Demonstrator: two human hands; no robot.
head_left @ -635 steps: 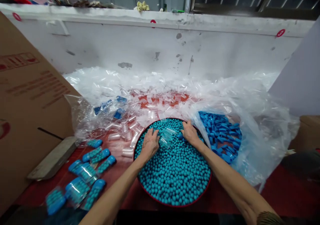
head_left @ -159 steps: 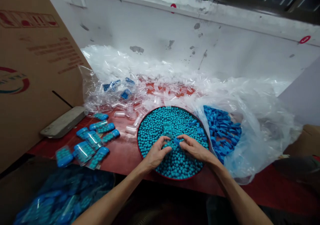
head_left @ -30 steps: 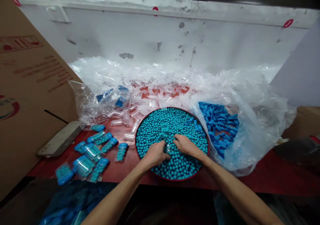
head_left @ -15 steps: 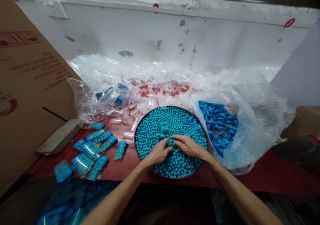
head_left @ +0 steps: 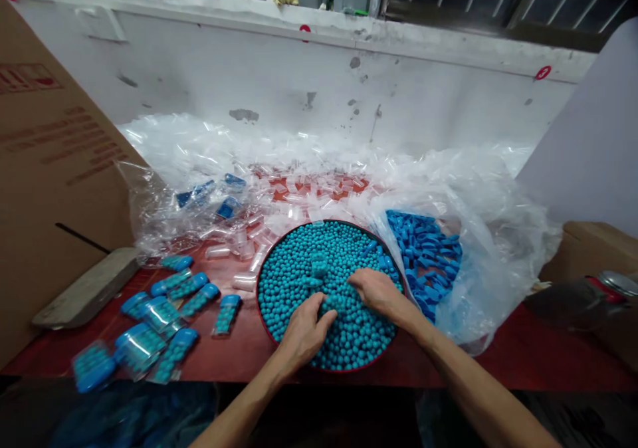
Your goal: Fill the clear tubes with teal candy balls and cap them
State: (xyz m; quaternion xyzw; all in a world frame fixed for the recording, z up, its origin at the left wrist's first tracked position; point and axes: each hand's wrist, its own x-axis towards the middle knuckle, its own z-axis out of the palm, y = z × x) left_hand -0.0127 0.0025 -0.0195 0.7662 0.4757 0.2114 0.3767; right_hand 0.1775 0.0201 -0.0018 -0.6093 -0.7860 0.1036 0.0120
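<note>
A round tray (head_left: 258, 296) with a red rim is filled with small turquoise balls (head_left: 289, 262). My left hand (head_left: 305, 328) is over its near left part, thumb and fingers closed around what looks like a clear plastic container (head_left: 337, 304) of balls, hard to tell from those behind it. On the right, my right hand (head_left: 379, 293) has its fingers bent together down at the balls; the fingertips are partly hidden. Another clear container (head_left: 319, 265) with balls stands among the balls beyond my hands. Several blue caps (head_left: 383, 258) lie at the tray's right edge.
Filled blue-capped containers (head_left: 162, 316) lie left on the red table (head_left: 224, 358). Empty clear containers (head_left: 244, 282) spread behind the tray. Right of it, a plastic bag (head_left: 478, 302) holds blue caps (head_left: 423, 255). A cardboard box (head_left: 54, 189) and grey block (head_left: 90, 288) stand left.
My hands have moved apart: the right one has shifted away from the left, which sits lower over the tray. The camera view has tilted up and turned slightly right.
</note>
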